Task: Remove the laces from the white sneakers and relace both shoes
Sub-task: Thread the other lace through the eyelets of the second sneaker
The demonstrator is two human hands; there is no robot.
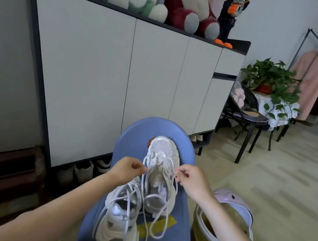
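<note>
Two white sneakers lie on a blue plastic chair [131, 134]. The far sneaker [161, 156] points its toe at the chair back. The near sneaker [116, 226] lies beside and in front of it, toward me. My left hand [128, 167] pinches one end of the far shoe's white lace [156, 220] at the left eyelets. My right hand [191, 177] pinches the other end at the right eyelets. Loose lace loops hang down over the seat and across the near sneaker.
A tall white cabinet [103, 74] stands behind the chair, with plush toys on top and shoes underneath. A lidded bin [218, 229] with a yellow bag sits right of the chair. A black chair [246, 117] and a potted plant [268, 79] stand at the right.
</note>
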